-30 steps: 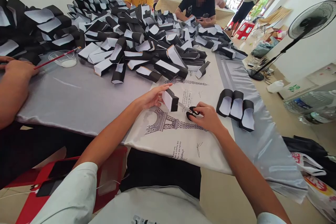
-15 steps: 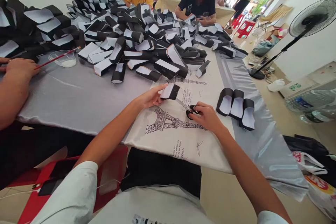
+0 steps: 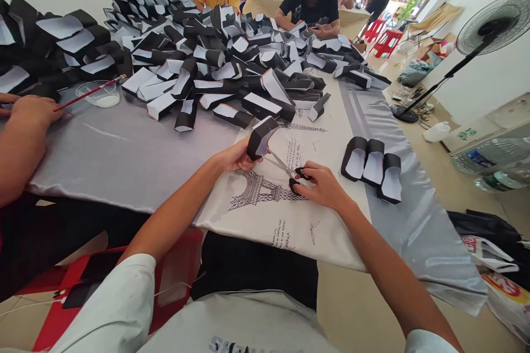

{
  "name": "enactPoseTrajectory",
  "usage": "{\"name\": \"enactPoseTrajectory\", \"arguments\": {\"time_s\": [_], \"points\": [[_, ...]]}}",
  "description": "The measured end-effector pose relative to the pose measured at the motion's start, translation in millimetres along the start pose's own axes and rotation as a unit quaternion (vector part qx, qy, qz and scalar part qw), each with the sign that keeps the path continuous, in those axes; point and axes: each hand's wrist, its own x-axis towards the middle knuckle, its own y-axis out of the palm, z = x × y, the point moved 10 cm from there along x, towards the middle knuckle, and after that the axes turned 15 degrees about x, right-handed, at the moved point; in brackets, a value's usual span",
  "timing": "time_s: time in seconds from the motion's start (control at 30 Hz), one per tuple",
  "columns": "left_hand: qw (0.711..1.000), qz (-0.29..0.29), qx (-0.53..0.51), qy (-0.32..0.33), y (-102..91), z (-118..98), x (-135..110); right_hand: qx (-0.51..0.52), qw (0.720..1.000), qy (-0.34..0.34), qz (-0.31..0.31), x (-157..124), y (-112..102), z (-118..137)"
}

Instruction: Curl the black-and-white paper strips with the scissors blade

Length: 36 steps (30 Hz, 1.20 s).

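- The left hand [image 3: 237,156] has a narrow grip on a folded black-and-white paper piece [image 3: 261,138], which is raised just above the near end of the worktop; the fingers pinching it are partly hidden behind the piece.
- The right hand [image 3: 321,186] holds a pair of black-handled scissors [image 3: 285,168], with its fingers through the finger loops, which are partly covered. The blades point left towards the paper piece and stand nearly closed, and their tips are hard to make out beside the left hand.
- Both hands are above a white cloth [image 3: 327,237] printed with an Eiffel Tower and small handwriting; the scissors pass just above the tower.
- Three folded pieces [image 3: 370,168] stand side by side, right of the right hand.
- A large heap of similar pieces [image 3: 223,66] covers the far part of the worktop [image 3: 124,162], which has a grey satin cover.
- At the left edge, a co-worker's hand [image 3: 35,110] is cut off by the frame, near a red-handled brush [image 3: 89,94] that lies across a clear bowl [image 3: 97,94] of white liquid.
- Other seated people are at work at the far end, too distant for their hands to show detail.
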Motion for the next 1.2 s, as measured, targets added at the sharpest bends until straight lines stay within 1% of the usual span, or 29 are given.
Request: {"name": "enactPoseTrajectory", "arguments": {"time_s": [0.23,0.4,0.53,0.67,0.73,0.87,1.0,1.1,1.2], "points": [[1.0,0.006,0.015,-0.008,3.2,0.6,-2.6,0.009,0.999,-0.018,0.026,1.2,2.7,3.2],[0.999,0.026,0.044,-0.01,7.5,-2.0,-8.2,0.007,1.0,-0.001,0.014,1.1,1.5,-2.6],[0.995,0.061,0.073,0.018,13.1,-7.2,-14.2,0.011,1.0,0.012,0.01,0.6,1.6,-5.7],[0.989,0.087,0.089,0.08,18.0,-18.2,-20.7,0.02,1.0,0.019,-0.007,1.1,-2.7,-7.4],[0.986,0.078,0.11,0.095,18.4,-21.8,-22.1,0.025,0.999,0.022,-0.011,1.5,-4.2,-8.3],[0.983,0.042,0.145,0.108,18.9,-26.2,-19.9,0.021,0.999,0.024,-0.009,2.1,-4.8,-10.1],[0.984,0.007,0.122,0.125,18.1,-30.2,-16.2,0.011,0.999,0.032,-0.007,2.3,-4.5,-12.3],[0.987,-0.034,0.107,0.117,12.1,-29.3,-14.1,0.005,0.999,0.041,-0.004,2.8,-4.1,-13.7],[0.988,-0.047,0.098,0.105,9.4,-26.9,-12.5,-0.001,0.999,0.045,-0.009,3.4,-5.5,-14.7]]}}
